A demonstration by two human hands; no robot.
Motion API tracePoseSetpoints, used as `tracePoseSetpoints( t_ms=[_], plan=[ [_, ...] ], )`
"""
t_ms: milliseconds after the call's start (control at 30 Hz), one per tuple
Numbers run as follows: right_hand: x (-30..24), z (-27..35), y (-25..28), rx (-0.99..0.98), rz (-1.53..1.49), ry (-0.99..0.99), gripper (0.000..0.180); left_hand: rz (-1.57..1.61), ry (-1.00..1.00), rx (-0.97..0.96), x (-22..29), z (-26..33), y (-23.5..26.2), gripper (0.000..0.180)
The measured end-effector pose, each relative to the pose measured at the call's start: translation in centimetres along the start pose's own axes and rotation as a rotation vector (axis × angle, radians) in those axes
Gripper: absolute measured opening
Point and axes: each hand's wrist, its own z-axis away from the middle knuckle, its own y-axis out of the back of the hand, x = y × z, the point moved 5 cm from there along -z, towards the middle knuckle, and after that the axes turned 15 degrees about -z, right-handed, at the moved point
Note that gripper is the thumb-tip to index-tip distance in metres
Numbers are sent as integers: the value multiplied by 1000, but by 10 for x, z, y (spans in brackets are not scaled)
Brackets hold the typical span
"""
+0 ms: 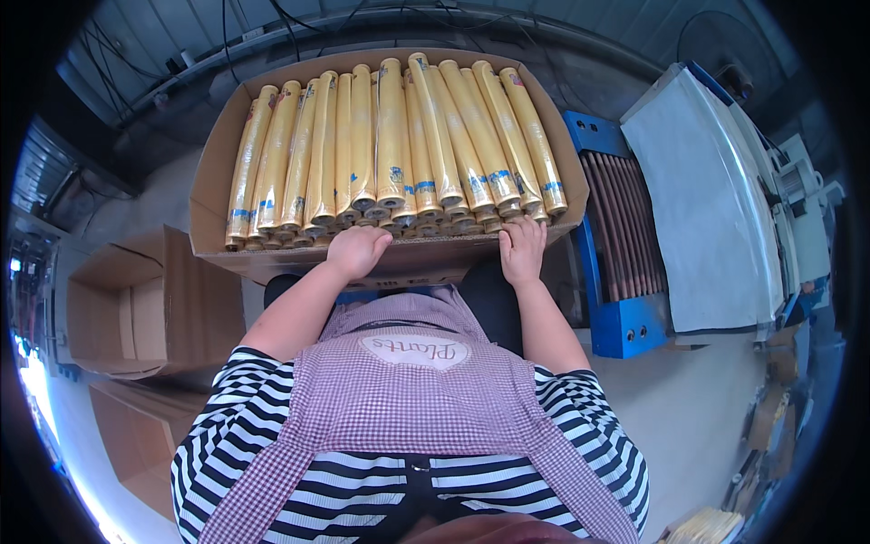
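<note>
A large cardboard box (424, 263) stands in front of me, filled with several layers of long yellow rolls (391, 136) in shiny wrap with blue marks near their ends. My left hand (359, 252) is closed over the near rim of the box, left of its middle, with its thumb lying toward the right. Farther right along that rim, my right hand (523, 250) curls its fingers over the edge, close to the ends of the rolls. Neither hand holds a roll. The inner side of the near wall, where my fingertips go, is partly hidden.
To the left stand an open cardboard box (136, 308) and another open box (136, 435) below it. On the right is a blue-framed roller conveyor (625, 227) beside a machine with a white cover (707, 199). Flat cardboard pieces (770, 417) lie at the lower right.
</note>
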Motion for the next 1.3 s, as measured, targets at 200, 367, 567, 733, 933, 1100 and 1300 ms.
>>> tracePoseSetpoints(
  t_ms=[200,367,567,733,933,1100,1300],
  plan=[
    [1,3,-3,-21,18,-15,16,14,-22,42,-1,11,-6,38],
    [1,7,-1,-39,15,-26,16,40,-44,7,4,20,0,35],
    [2,8,-1,-23,10,-25,16,25,-55,18,5,21,0,35],
    [0,9,-1,-28,7,-39,18,4,-75,75,2,21,-6,38],
    [1,11,0,-15,14,-18,16,3,-62,66,5,22,-2,38],
    [0,9,0,-31,7,-40,16,-7,-67,90,3,22,-7,38],
    [2,10,-1,-33,10,-40,16,-2,-75,107,3,22,-6,37]
  ],
)
